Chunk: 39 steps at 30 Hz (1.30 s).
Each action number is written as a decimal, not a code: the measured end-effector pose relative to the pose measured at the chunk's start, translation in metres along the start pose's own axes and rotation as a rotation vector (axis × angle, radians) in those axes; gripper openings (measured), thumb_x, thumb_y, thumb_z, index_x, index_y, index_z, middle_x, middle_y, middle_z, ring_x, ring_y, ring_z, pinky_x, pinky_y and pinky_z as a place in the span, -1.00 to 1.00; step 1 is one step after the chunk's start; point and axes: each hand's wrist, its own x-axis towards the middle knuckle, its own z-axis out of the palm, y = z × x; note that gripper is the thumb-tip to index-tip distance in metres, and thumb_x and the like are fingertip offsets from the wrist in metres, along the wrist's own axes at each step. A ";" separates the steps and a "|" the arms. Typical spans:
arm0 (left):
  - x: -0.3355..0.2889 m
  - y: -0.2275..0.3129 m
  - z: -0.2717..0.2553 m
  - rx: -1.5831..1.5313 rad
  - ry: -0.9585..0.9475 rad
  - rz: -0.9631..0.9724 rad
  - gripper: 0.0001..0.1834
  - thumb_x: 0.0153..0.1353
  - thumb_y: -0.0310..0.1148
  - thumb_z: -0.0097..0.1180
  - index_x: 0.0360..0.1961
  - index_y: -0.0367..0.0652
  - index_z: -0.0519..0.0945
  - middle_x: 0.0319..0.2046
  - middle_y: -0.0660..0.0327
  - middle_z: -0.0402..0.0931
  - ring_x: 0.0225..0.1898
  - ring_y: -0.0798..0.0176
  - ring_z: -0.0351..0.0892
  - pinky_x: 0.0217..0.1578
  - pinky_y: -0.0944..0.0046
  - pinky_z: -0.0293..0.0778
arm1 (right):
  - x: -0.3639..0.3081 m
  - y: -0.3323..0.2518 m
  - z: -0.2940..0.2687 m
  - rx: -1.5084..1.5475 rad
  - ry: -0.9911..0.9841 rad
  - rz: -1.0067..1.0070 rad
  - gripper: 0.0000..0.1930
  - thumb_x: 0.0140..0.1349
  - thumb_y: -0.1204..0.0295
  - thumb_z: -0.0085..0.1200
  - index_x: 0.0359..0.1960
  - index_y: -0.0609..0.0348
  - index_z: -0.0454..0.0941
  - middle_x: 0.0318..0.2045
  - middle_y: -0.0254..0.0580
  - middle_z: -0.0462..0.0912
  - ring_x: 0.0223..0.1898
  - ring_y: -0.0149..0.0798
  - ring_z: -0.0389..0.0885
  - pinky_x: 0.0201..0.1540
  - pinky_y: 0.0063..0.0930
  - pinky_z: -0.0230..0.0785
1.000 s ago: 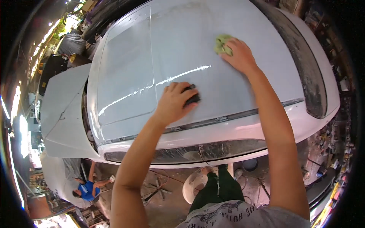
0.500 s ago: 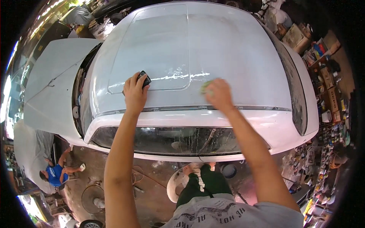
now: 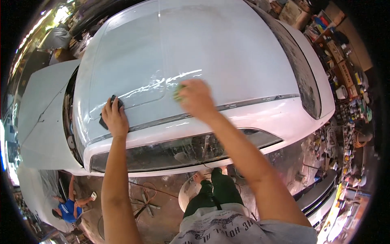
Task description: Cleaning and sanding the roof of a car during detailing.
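Below me is the pale grey-white roof (image 3: 227, 49) of a car, with a wet, shiny streak across its near part. My left hand (image 3: 115, 120) is closed around a black sanding block (image 3: 117, 100), resting near the roof's front left corner; dark edges of it show on both sides of the fingers. To the right, my right hand (image 3: 198, 97) grips a green sponge (image 3: 178, 93) against the roof. Motion blurs that hand, and the palm hides most of the sponge. The thin outline of a rectangular panel runs between the two hands.
Along the near roof edge runs a dark trim channel (image 3: 260, 102), with the side window (image 3: 170, 152) below. A person in a blue shirt (image 3: 68, 210) sits at lower left. Cluttered shelves (image 3: 345, 73) line the right side. A hose (image 3: 150, 191) lies on the floor.
The view has shifted and tilted, so the car appears turned. Both hands appear further left in the picture; each keeps its hold. The right hand stays blurred by motion on the roof.
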 end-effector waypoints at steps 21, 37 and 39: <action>-0.002 -0.003 -0.001 0.077 -0.051 -0.012 -0.54 0.35 -0.39 0.18 0.27 -0.04 0.55 0.35 -0.01 0.39 0.37 -0.17 0.28 0.38 -0.11 0.21 | -0.029 0.193 -0.183 -0.351 -0.157 1.082 -0.52 0.39 0.23 -0.16 0.22 0.25 0.47 0.17 0.27 0.54 0.18 0.25 0.58 0.24 0.08 0.44; -0.008 0.055 -0.002 0.046 0.027 0.147 -0.51 0.24 -0.37 0.26 0.22 0.07 0.58 0.32 0.06 0.42 0.33 -0.17 0.33 0.36 -0.22 0.23 | -0.105 0.102 -0.121 -0.368 -0.393 0.520 -0.22 0.53 -0.12 -0.29 0.51 0.31 0.19 0.60 -0.07 0.07 0.62 -0.10 -0.03 0.57 0.22 -0.19; -0.007 0.106 0.000 -0.022 -0.023 0.147 -0.53 0.25 -0.35 0.25 0.22 0.04 0.58 0.32 0.03 0.40 0.34 -0.19 0.31 0.39 -0.28 0.15 | -0.147 0.152 -0.144 -0.630 -0.276 0.616 -0.26 0.55 -0.08 -0.27 0.52 0.27 0.19 0.58 -0.05 0.11 0.61 -0.09 -0.02 0.58 0.20 -0.21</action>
